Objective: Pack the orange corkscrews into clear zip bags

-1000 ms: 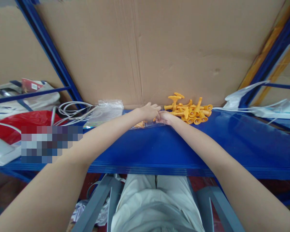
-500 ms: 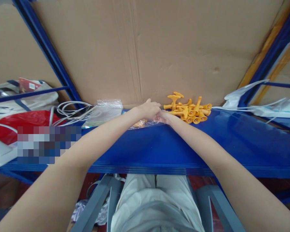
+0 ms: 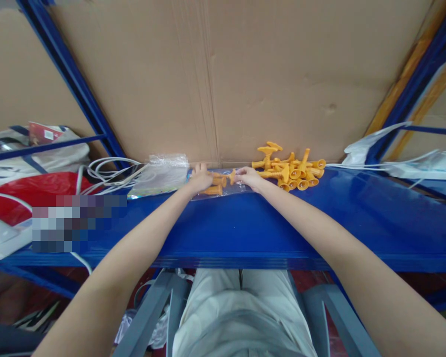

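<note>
A clear plastic bag [image 3: 226, 190] lies flat on the blue shelf, with several orange-yellow T-handled plastic pieces [image 3: 212, 190] inside it; they look like corkscrews. My left hand [image 3: 200, 178] rests on the bag's left part, fingers stretched out. At the bag's right end, my right hand [image 3: 248, 178] has its thumb and fingers closed at the T-handle of one orange-yellow piece [image 3: 232, 177]. Just right of that hand is a pile of the same pieces [image 3: 295, 171], some with their cone ends facing me and metal showing inside.
A stack of clear plastic bags [image 3: 159, 173] lies to the left, beside coiled white cables [image 3: 109, 166] and a red bag [image 3: 40, 186]. Cardboard [image 3: 263, 84] walls the back. Blue posts [image 3: 65, 74] rise at both sides. A white power strip [image 3: 423, 171] lies far right.
My left hand has moved left, away from my right hand, onto the bag's left part. The orange-yellow pieces in the bag now show between my hands. The pile looks unchanged.
</note>
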The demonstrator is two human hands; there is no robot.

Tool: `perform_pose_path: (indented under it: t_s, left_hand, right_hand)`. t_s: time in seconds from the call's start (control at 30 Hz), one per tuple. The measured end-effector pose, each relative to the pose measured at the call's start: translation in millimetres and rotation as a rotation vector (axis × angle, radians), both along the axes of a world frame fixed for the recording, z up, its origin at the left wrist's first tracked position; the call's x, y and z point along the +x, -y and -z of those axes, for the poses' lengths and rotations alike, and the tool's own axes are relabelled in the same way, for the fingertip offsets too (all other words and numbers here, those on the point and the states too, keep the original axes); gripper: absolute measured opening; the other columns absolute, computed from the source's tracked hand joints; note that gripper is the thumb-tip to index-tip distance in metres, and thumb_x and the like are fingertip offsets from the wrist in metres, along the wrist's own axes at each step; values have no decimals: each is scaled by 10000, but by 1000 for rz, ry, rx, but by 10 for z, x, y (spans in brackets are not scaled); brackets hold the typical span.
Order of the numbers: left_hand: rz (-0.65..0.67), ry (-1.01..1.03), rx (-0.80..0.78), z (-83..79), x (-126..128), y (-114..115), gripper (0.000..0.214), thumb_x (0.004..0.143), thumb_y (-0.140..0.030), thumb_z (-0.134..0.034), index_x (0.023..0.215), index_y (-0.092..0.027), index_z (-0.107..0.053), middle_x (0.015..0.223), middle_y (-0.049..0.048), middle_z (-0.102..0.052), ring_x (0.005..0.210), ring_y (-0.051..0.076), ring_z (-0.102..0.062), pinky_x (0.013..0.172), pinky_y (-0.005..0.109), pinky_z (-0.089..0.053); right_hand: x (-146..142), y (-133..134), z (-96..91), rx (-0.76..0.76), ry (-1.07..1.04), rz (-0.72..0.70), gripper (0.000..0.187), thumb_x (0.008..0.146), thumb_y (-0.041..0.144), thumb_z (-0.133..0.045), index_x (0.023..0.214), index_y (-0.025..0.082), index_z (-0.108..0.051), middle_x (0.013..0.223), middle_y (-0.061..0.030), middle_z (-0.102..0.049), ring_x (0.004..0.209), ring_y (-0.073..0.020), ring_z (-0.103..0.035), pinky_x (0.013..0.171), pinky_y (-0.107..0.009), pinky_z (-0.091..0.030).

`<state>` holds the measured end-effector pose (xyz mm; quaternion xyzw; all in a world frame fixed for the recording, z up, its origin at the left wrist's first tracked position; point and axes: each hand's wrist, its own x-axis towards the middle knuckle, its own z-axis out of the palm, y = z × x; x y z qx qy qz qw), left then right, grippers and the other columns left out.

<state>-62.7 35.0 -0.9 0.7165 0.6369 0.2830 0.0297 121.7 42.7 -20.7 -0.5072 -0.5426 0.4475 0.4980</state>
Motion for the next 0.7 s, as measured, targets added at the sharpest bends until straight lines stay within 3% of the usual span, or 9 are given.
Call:
perform_pose_path:
  t_s: [0.1, 0.23, 0.33, 0.53, 0.7]
  left_hand:
    - [36, 114, -41, 127, -27, -56, 428, 879, -221, -439, 1292, -115, -484, 1425, 203, -466, 1357, 285, -429, 1133, 427, -311]
    - [95, 170, 23, 178, -12, -124, 390, 877, -170, -417, 1247, -88, -511, 1388, 220, -508, 1330, 258, -461, 1154, 418, -288]
    - [93, 196, 61, 199, 6, -168, 383, 866, -123, -400, 1225, -72, -525, 1353, 220, -536, 1305, 247, -486, 1152, 406, -300]
    - [66, 169, 139, 204, -29, -181, 340, 828, -84, -419, 1116, -116, -596, 1230, 172, -618, 1202, 261, -556, 1081, 420, -395]
    - [89, -17, 226, 135, -32, -58, 256, 804, -63, -433, 949, -123, -635, 1075, 155, -664, 1106, 259, -598, 994, 376, -454]
  right_hand:
    - [24, 25, 7, 119, 180, -30, 236, 751, 19, -686, 613, 157, -553, 517, 51, -555, 475, -60, -500, 549, -181, -469]
    - [24, 36, 37, 183, 292, -276, 187, 793, 87, -671, 616, 132, -632, 553, 12, -623, 465, -58, -515, 526, -175, -444]
    - [14, 16, 58, 192, 350, -359, 110, 789, 85, -655, 718, 129, -727, 653, -11, -695, 542, -78, -580, 645, -212, -499]
    - [50, 19, 28, 165, 466, -429, 273, 735, 18, -615, 880, 166, -793, 936, -30, -761, 892, -142, -669, 956, -298, -471]
    - [42, 54, 6, 129, 439, -432, 277, 733, 8, -606, 879, 150, -794, 1000, -56, -757, 951, -149, -666, 980, -288, -458]
